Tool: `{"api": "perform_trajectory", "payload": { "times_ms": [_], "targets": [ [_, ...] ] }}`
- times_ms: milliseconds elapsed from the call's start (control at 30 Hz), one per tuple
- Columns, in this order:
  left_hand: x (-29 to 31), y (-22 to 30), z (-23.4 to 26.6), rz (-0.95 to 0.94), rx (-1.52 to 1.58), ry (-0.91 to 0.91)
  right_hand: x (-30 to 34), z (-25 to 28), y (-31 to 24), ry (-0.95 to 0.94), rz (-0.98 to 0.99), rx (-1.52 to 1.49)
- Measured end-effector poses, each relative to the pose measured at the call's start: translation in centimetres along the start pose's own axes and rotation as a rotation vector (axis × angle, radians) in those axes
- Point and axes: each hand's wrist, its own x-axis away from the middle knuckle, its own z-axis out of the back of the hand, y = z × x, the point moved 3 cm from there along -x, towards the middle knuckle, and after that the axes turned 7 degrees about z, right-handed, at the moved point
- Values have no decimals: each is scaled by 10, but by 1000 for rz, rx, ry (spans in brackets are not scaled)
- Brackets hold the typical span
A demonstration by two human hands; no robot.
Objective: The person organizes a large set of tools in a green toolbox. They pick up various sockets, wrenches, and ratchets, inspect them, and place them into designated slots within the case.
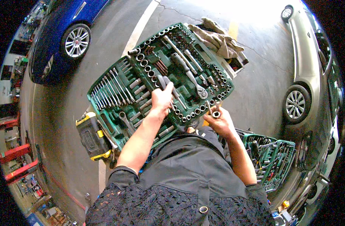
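Note:
A green socket set case (118, 137) lies unfolded before me, filled with sockets, bits and wrenches. Over its middle, my left hand (163, 98) is closed around a grey-handled tool (161, 81) whose head I cannot make out. A ratchet (191, 77) rests in its slot just right of that hand. At the case's near right edge, my right hand (222, 122) grips what looks like a wrench (216, 114), with a ring end showing and metal jaws above it. A row of combination wrenches (112, 88) fills the left part of the case.
Work gloves (217, 39) lie beyond the case's far right corner. A black and yellow case (92, 137) sits at its left. Another green tool case (274, 158) stands open at lower right. A blue car (63, 37) and a beige car (304, 71) flank the floor.

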Motion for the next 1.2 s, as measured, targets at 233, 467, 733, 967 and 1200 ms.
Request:
{"api": "perform_trajectory", "payload": {
  "times_ms": [233, 467, 733, 967, 1200],
  "targets": [
    [-18, -23, -23, -114, -267, 97, -11, -12, 8, -50, 9, -34],
    [-23, -11, -18, 133, -346, 24, -35, -12, 11, -94, 56, 116],
    [-6, 15, -9, 102, -432, 18, -71, -33, 1, -171, 334, 517],
    [-23, 67, 25, -440, -707, 152, -77, -73, 6, -291, 316, 819],
    [-41, 58, 17, -463, -939, 104, -78, -85, -10, -331, 274, 908]
  ]
}}
